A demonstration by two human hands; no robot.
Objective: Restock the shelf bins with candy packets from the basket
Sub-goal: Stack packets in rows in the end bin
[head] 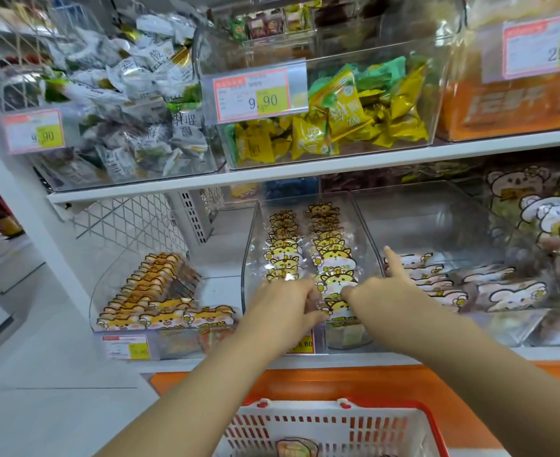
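We have both hands in the middle bin (251,249) on the lower shelf, where the cat-face candy packets (329,255) stand in two rows running front to back; our left hand (285,308) is at the front of the left row, its fingers curled round the nearest packets there; our right hand (384,291) is at the front of the right row, its index finger (392,263) straight and lying along the clear wall between this bin and the next, the other fingers folded under, and we cannot tell whether they have hold of a packet; the bin to the left holds orange dog-face packets (160,285), the bin to the right white bear packets (437,278); the basket (305,423), white with a red rim, sits below our arms, with one packet (296,448) showing inside it; on the upper shelf (305,173), a clear bin of yellow and green packets (344,110) carries a price tag (254,95).
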